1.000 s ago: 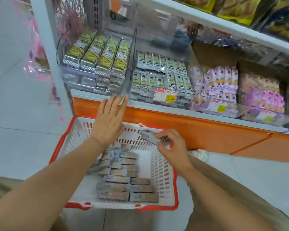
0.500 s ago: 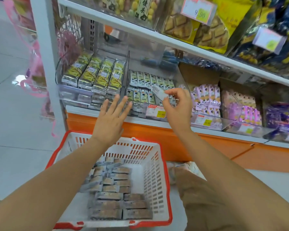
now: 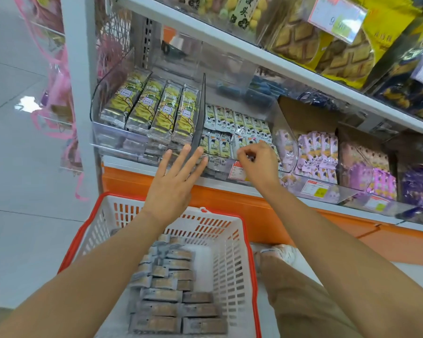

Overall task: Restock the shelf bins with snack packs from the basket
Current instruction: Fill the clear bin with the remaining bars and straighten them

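The left hand [image 3: 174, 184] holds nothing. Its fingers are straight and spread, with the tips at the clear divider [image 3: 198, 128] between two bins [image 3: 122, 142]. The right hand [image 3: 257, 163] has its fingers curled together over the front row of the middle bin [image 3: 220, 170], above the price tag [image 3: 238, 170]. Grip on a pack: cannot tell. The packs [image 3: 171, 301] lie in rows in the basket [image 3: 232, 242], below the shelf.

Pink net bags [image 3: 56, 76] hang left of the white upright [image 3: 76, 69]. Orange base panel [image 3: 230, 203] runs along the bottom. Overhead: yellow waffle-biscuit bags [image 3: 300, 42], 1 price tag [image 3: 337, 18] in front. Grey tiled floor [image 3: 22, 191], glossy.
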Motion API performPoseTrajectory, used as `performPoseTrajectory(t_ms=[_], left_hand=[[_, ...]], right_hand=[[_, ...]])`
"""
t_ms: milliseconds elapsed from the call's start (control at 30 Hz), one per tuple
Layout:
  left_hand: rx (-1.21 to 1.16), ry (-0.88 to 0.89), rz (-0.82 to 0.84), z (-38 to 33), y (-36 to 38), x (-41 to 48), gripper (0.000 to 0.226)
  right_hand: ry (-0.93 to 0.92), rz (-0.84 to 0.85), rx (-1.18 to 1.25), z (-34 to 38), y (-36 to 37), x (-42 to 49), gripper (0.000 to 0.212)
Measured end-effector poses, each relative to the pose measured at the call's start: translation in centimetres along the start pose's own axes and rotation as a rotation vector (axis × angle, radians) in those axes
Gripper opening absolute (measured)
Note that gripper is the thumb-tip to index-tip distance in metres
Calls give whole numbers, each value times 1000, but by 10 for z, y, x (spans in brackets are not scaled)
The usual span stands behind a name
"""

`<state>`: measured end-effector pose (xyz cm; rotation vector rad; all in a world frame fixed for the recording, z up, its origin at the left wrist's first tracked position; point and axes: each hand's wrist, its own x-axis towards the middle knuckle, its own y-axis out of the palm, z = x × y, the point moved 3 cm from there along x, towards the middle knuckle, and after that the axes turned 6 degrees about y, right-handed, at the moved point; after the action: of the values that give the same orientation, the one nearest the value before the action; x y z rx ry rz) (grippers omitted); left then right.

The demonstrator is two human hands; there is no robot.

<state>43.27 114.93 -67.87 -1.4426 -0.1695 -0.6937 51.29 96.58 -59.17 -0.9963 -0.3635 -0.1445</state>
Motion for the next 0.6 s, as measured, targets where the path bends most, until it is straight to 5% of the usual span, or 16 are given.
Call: performPoseTrajectory(t_ms=[367, 467, 600], left_hand=[[-49, -3, 22, -5, -3, -7, 84], [-98, -9, 30, -8, 6, -19, 73], [-128, -32, 239, -6, 27, -40, 77]], right_hand=[[-91, -24, 196, 4, -18, -37, 16], [-117, 56, 319, 11, -14, -67, 16], [-147, 269, 315, -1, 22, -110, 11]])
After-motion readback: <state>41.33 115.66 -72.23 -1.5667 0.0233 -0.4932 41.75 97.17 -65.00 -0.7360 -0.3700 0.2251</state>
